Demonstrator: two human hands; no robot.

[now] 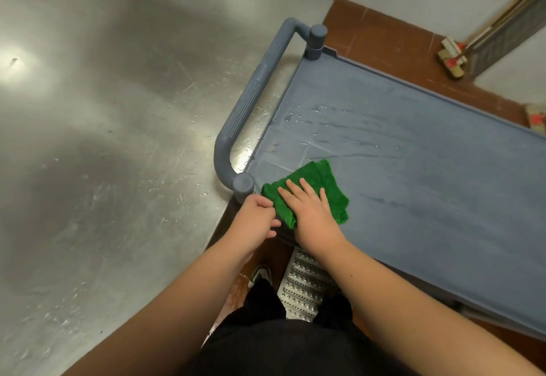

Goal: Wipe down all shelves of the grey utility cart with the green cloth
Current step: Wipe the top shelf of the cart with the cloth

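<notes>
Right hand (313, 213) flat, fingers straight, pressing green cloth (313, 186) at near-left corner of cart top shelf (413, 154). Left hand (257, 222) curled at shelf edge, grip unclear. Risk: folded cloth bunches, wet streaks stay; lower shelves prob. untouched.

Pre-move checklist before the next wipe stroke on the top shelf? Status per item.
1. Green cloth flat on the top shelf: ok, folded, near corner.
2. Right hand pressing the cloth with straight fingers: ok.
3. Left hand steadying the cart: cannot tell; it sits at the shelf's near edge beside the cloth, fingers curled, contact unclear.
4. Path ahead free of objects: ok, only water drops and streaks.
5. Whole top shelf wiped: not ok, wet patches remain near the handle.
6. Lower shelves: cannot tell, hidden under the top shelf.
</notes>
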